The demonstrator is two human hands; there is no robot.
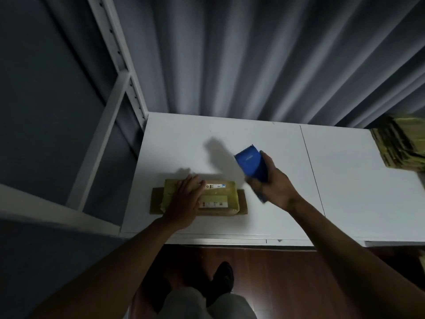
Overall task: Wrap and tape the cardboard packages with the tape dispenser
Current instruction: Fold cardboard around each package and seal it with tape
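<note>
I see the package [216,196] lying flat on the white table [253,139], near the front edge and toward the left side. It is yellowish, with two printed labels on its top face. Under it lies a flat brown cardboard sheet [242,201], which shows past both short ends of the package.

My left hand [184,201] rests on the left part of the package, palm down, with the fingers straight and spread a little. It presses the top and does not curl around anything.

My right hand [273,185] grips the blue tape dispenser [250,164], fingers closed round its lower part. The dispenser is in the air above the table, to the right of the package and not touching it. Its wide end points up and away from me. Its shadow falls on the table behind the package.

At the far right edge of the table stands a stack of cardboard [401,143]. A grey curtain [253,54] hangs behind the table, and a white shelf frame [119,72] stands to the left.
</note>
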